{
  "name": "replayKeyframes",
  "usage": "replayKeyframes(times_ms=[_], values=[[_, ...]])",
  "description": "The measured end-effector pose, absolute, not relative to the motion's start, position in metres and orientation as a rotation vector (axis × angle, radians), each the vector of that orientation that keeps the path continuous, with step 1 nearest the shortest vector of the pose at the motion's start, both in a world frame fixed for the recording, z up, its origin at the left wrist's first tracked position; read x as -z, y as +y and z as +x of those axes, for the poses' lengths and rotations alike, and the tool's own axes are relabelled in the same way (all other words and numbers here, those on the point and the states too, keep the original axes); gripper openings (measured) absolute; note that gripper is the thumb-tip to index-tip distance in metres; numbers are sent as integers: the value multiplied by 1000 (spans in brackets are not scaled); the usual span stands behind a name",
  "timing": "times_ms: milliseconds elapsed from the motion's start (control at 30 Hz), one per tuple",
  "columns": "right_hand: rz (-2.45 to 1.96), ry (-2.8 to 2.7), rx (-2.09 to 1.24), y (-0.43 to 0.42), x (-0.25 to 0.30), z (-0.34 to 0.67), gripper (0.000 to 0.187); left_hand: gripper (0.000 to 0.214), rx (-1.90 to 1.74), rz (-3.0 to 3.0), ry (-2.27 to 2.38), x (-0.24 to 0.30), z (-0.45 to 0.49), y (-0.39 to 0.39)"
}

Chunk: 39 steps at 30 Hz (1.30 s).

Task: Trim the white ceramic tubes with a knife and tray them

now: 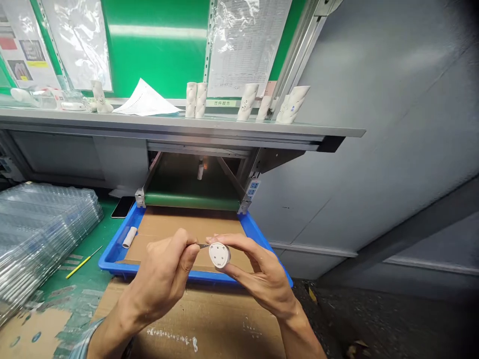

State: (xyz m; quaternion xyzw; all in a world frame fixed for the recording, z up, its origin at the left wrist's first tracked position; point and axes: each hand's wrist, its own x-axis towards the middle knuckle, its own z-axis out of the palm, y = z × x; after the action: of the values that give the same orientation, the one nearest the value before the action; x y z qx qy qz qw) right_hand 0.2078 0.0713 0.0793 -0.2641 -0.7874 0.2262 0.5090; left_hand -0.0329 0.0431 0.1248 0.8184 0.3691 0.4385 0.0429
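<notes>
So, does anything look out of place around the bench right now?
One white tube lies on its side in the blue tray, while similar white pieces stand upright on the shelf. A phone also sits on the green mat beside the tray, which looks odd among the work items.

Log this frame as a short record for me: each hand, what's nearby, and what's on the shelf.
left hand: pinches a small metal tool
right hand: holds a white cylindrical part, its holed end facing up
below hands: blue plastic tray lined with cardboard, white tube lying in it
beside tray: stacked clear plastic trays, phone
shelf: white cylindrical pieces, mostly upright
</notes>
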Motion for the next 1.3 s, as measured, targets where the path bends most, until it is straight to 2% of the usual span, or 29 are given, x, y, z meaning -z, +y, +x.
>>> replayKeyframes(times_ms=[133,267,800,1033,1300], values=[[-552,-1909,-620,71,-77,206,42,26,-1337,2586,1123,-126,-30,42],[-509,-1900,-643,71,-76,204,44,33,-1354,2584,1059,-127,-27,43],[-472,-1935,-461,71,-84,201,56,26,-1442,2639,1018,-126,-25,45],[-493,-1881,-387,73,-79,202,56,40,-1340,2799,1210,-129,-32,38],[-485,-1865,-358,71,-84,202,47,32,-1332,2752,1067,-132,-29,35]])
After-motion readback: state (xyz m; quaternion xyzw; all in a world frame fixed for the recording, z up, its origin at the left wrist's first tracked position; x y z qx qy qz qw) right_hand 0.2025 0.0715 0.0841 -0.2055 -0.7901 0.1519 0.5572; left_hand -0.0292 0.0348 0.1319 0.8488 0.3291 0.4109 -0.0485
